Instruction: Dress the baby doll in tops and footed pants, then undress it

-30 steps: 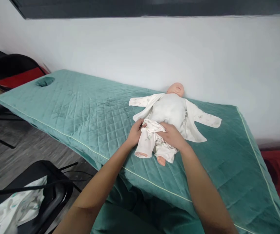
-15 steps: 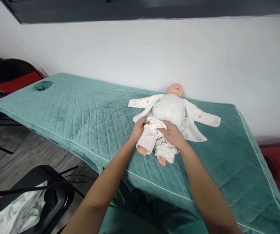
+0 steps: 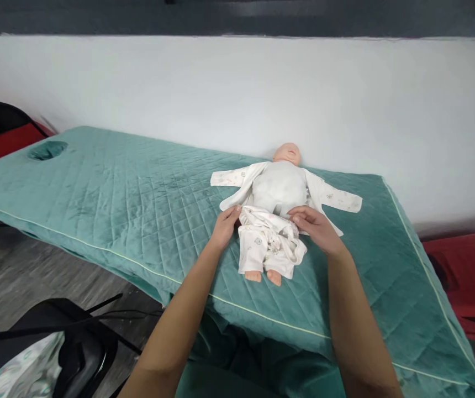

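A baby doll (image 3: 279,185) lies on its back, head toward the wall and feet toward me. Its white patterned jacket (image 3: 339,199) is spread open, with both sleeves stretched out sideways. White patterned baby pants (image 3: 254,249) cover the legs, bunched at the top, and the feet poke out below. My left hand (image 3: 226,225) pinches the waistband at its left corner. At the waistband's right side, my right hand (image 3: 316,225) has thumb and fingers closed on the edge of the pants.
The doll rests on a massage bed with a green quilted cover (image 3: 138,204), which has a face hole (image 3: 48,150) at the far left. A black chair (image 3: 84,342) holding a patterned cloth (image 3: 26,370) stands at lower left. A red object (image 3: 465,276) is beyond the right edge.
My hands have moved apart, the right one outward, and the waistband is spread wider. The doll's legs now lie straighter and closer together. My view has shifted slightly right.
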Motion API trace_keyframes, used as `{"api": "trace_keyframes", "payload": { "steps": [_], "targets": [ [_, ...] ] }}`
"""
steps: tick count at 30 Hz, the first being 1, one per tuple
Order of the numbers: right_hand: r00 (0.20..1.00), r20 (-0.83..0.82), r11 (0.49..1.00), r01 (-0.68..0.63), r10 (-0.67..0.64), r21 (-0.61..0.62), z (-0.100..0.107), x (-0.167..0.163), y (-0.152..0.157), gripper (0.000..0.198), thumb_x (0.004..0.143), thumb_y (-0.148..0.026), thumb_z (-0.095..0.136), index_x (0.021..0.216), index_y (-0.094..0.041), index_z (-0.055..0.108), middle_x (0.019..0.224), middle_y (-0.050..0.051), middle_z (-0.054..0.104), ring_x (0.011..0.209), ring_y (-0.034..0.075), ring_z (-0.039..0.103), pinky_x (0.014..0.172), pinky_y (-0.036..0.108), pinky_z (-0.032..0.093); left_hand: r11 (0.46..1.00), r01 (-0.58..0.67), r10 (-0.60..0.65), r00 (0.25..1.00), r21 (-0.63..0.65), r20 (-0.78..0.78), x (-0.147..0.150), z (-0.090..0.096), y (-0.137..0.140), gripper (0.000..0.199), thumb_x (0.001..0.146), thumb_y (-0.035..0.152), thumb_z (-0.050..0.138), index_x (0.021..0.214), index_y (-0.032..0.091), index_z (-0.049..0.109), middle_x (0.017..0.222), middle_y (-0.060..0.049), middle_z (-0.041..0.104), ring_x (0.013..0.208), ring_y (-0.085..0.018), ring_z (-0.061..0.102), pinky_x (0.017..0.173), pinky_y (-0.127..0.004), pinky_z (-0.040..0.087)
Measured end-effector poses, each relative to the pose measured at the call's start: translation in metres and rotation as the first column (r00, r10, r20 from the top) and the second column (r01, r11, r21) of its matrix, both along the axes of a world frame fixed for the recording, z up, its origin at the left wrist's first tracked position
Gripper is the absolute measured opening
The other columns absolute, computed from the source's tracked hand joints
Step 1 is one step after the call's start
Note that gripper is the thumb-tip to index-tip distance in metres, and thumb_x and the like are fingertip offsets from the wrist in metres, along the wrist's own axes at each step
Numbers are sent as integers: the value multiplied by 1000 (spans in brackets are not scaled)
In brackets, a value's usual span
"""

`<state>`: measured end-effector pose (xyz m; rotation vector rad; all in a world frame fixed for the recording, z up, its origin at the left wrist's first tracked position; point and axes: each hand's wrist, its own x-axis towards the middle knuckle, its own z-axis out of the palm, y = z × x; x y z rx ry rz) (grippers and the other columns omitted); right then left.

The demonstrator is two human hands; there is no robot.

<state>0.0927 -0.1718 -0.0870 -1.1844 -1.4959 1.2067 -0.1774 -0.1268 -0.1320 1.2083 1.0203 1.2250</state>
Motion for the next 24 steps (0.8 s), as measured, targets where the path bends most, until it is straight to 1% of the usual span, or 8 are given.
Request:
{"api": "trace_keyframes", "payload": {
  "steps": [3, 7, 9, 12, 15, 18, 21, 24],
  "targets": [
    [997, -21, 997, 73, -73, -33, -7, 6, -3, 35, 81, -54, 75, 92, -21, 69, 76, 0, 65, 69, 14, 56, 66, 27, 45, 996, 49, -38, 990, -77, 133, -3, 0, 2, 43, 78, 56, 73, 86, 13, 74, 80, -3, 69, 75, -14, 57, 72, -25, 43],
    [999, 45, 999, 11, -9, -52, -12, 3, -11, 33, 76, -49, 81, 89, -20, 70, 82, 1, 67, 75, 15, 58, 71, 28, 45, 988, 84, -63, 985, -130, 161, -5, 1, 3, 31, 70, 43, 81, 77, 14, 73, 72, 0, 67, 67, -10, 55, 66, -22, 42],
    [998, 63, 997, -23, 28, -78, -13, 1, -15, 33, 76, -48, 81, 92, -21, 71, 85, 1, 68, 76, 16, 59, 71, 29, 44, 983, 123, -107, 987, -136, 120, -5, 2, 2, 25, 67, 34, 82, 82, 15, 75, 77, -1, 69, 70, -11, 58, 68, -22, 44],
    [995, 69, 993, -67, 73, -95, -10, 3, -19, 32, 77, -46, 81, 95, -21, 69, 90, 2, 68, 81, 16, 59, 74, 29, 45, 965, 234, -234, 972, -117, 9, -5, 5, 1, 30, 65, 26, 82, 93, 16, 77, 82, -2, 70, 75, -12, 59, 72, -24, 45],
    [981, 66, 980, -174, 181, -96, -6, 7, -21, 27, 84, -44, 75, 97, -21, 68, 97, 3, 67, 89, 18, 60, 79, 29, 46, 948, 314, -317, 946, -56, -72, -6, 9, -1, 30, 67, 26, 82, 95, 16, 76, 81, 0, 63, 74, -11, 53, 70, -23, 42],
    [967, 63, 965, -239, 246, -111, -4, 12, -21, 25, 88, -43, 71, 99, -21, 67, 96, 3, 66, 89, 17, 60, 78, 29, 47, 928, 373, -369, 923, 17, -110, -8, 11, -1, 25, 70, 29, 81, 90, 17, 73, 87, 0, 59, 78, -11, 52, 72, -23, 41],
    [967, 94, 967, -224, 236, -122, -7, 14, -19, 24, 87, -43, 72, 95, -21, 66, 90, 2, 64, 83, 16, 58, 73, 28, 46, 910, 412, -398, 900, 50, -177, -10, 14, 2, 21, 74, 31, 79, 85, 17, 69, 91, -1, 58, 80, -11, 52, 75, -24, 42],
    [979, 125, 986, -156, 163, -66, -15, 13, -15, 25, 86, -44, 73, 93, -20, 66, 85, 1, 62, 77, 15, 56, 68, 28, 43, 893, 439, -398, 871, 96, -286, -8, 22, 5, 22, 76, 35, 77, 85, 17, 68, 97, -3, 59, 85, -14, 55, 78, -27, 43]
  ]
}}
